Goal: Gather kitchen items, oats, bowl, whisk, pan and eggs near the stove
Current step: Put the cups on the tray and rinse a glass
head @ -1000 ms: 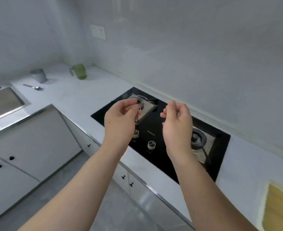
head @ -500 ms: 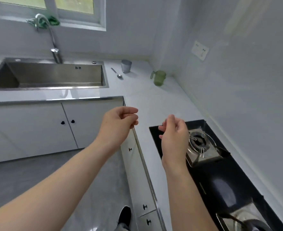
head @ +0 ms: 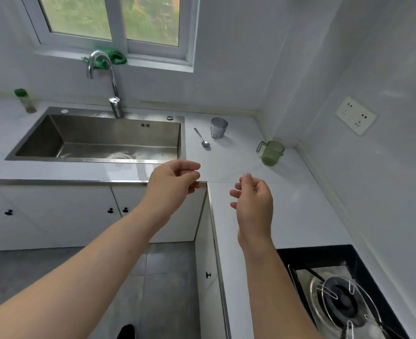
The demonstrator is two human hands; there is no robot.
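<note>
My left hand (head: 175, 183) hangs in the air over the inner corner of the white counter (head: 287, 206), fingers loosely curled, holding nothing. My right hand (head: 254, 204) floats beside it above the counter, fingers also loosely curled and empty. The black gas stove (head: 344, 299) with its wire burner ring shows at the bottom right, below my right forearm. No oats, bowl, whisk, pan or eggs appear in view.
A steel sink (head: 99, 138) with a tall tap (head: 111, 89) lies under the window. A spoon (head: 202, 137), a grey cup (head: 218, 127) and a green measuring jug (head: 271, 152) stand on the far counter. A green-capped bottle (head: 26, 100) stands left. White cabinets (head: 55, 214) below.
The view has swung left from the stove toward the sink and window. Both hands stay raised and empty, now over the counter corner instead of the burners.
</note>
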